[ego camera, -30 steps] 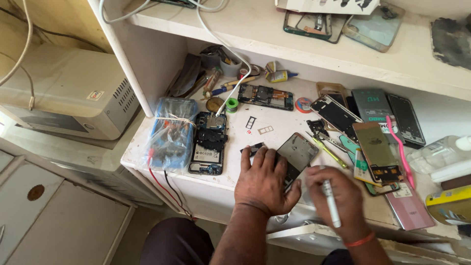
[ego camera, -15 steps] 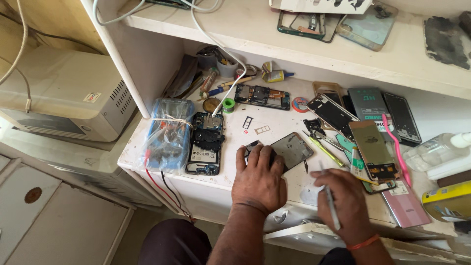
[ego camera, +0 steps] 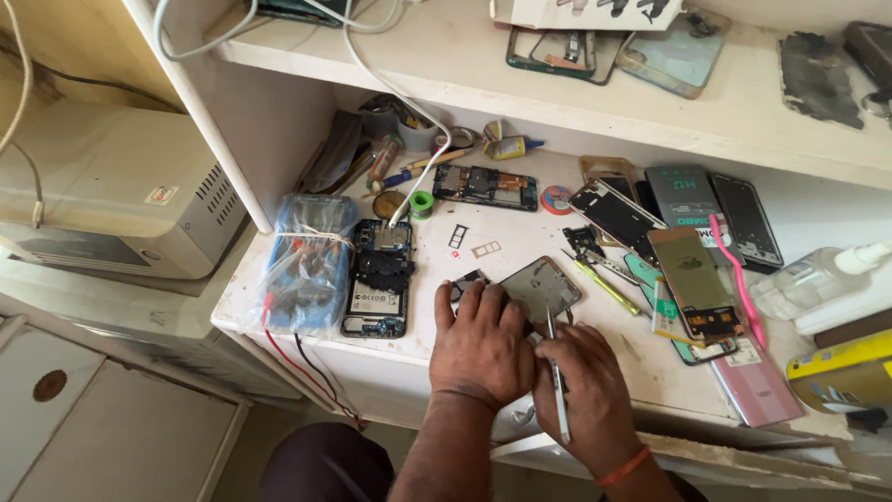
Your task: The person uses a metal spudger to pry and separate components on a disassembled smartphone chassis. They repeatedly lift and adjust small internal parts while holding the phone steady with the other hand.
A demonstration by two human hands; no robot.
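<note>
At lower centre of the frame, a grey phone panel point(ego camera: 542, 288) is pressed flat on the white workbench point(ego camera: 520, 237) by the spread left hand point(ego camera: 480, 344). A slim silver tool point(ego camera: 556, 376) is pinched in the right hand point(ego camera: 592, 395), its tip touching the panel. An opened phone point(ego camera: 379, 279) lies just left.

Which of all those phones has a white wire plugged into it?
The opened black phone with its back cover off, lying beside the plastic-wrapped blue meter, left of the left hand. A white cable runs down onto its top; the other phones have none.
</note>
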